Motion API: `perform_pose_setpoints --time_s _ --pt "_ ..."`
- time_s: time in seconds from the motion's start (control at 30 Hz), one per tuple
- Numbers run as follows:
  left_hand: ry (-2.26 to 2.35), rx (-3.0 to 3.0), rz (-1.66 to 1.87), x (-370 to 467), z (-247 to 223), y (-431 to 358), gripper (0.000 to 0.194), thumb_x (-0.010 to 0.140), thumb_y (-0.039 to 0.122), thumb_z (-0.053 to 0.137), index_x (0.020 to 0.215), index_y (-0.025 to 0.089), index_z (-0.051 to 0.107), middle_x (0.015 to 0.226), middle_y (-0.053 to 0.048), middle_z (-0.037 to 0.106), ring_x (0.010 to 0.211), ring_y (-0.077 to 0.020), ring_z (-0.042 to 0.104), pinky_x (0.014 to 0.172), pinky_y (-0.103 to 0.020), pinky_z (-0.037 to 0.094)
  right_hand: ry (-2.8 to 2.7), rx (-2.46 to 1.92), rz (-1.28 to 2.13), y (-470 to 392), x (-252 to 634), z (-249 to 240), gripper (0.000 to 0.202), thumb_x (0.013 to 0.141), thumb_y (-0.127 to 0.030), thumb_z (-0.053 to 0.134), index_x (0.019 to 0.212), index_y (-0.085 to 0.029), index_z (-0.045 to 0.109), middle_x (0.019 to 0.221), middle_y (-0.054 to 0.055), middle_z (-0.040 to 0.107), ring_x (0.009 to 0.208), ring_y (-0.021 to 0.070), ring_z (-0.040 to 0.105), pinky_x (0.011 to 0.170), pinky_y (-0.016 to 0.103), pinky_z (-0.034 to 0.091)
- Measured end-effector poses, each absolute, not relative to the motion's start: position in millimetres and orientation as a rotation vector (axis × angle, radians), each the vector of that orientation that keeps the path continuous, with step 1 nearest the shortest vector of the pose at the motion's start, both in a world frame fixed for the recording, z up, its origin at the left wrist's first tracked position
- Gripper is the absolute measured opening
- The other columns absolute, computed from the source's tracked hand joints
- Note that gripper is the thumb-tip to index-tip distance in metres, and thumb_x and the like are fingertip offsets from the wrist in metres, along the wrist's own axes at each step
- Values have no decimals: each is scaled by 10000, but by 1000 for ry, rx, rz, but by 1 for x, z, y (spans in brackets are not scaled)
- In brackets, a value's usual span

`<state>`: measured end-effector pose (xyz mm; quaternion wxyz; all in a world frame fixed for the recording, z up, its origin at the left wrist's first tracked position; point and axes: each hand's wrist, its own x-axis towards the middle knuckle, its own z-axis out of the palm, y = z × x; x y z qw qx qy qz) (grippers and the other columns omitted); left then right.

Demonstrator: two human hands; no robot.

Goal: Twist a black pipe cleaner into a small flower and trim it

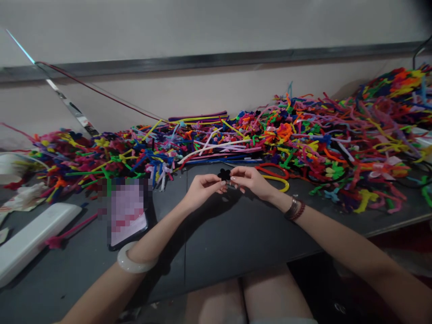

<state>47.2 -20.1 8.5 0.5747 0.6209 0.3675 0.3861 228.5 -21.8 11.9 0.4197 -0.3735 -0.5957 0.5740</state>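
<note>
Between my two hands, above the dark tabletop (216, 234), is a small black pipe-cleaner flower (223, 174) with rounded petals. My left hand (206, 186) pinches it from the left with thumb and fingers. From the right, my right hand (251, 180) closes its fingertips on the flower's edge. Part of the flower's underside is hidden by the fingers. Just behind my right hand lie red and yellow bent pipe cleaners (281, 183).
A long heap of coloured pipe cleaners (303, 139) runs along the wall. To the left are a phone (130, 211), a long white case (37, 238) and a pink pipe-cleaner piece (74, 230). A shiny strip with a cord (72, 108) leans at the back left.
</note>
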Motion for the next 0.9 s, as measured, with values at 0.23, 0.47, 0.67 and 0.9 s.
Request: perform_pose_setpoints --time_s 0.23,0.47,0.67,0.9 --pt "858 1543 890 49 17 -27 164 694 275 623 720 114 638 670 -44 646 633 -145 597 639 -262 467 -1456 -891 1438 -20 232 10 173 742 -272 545 872 -159 558 682 -4 541 519 74 486 392 167 375" --pt "756 1294 955 48 16 -25 273 756 332 562 943 133 572 743 -48 643 693 -170 632 681 -306 488 -1546 -967 1353 -23 230 13 164 737 -313 582 769 -156 547 560 -39 509 423 55 437 392 178 354" --pt "797 1255 891 49 10 -21 282 731 309 600 923 103 610 803 -74 666 708 -176 639 703 -308 494 -1615 -981 1306 -23 224 3 180 760 -342 560 798 -167 550 552 -43 494 425 61 433 386 183 348" --pt "848 1213 900 50 9 -20 251 702 293 630 859 97 612 769 -69 674 713 -175 647 679 -275 500 -1544 -957 808 -32 263 63 162 820 -321 508 879 -177 553 700 4 555 531 68 483 478 200 411"
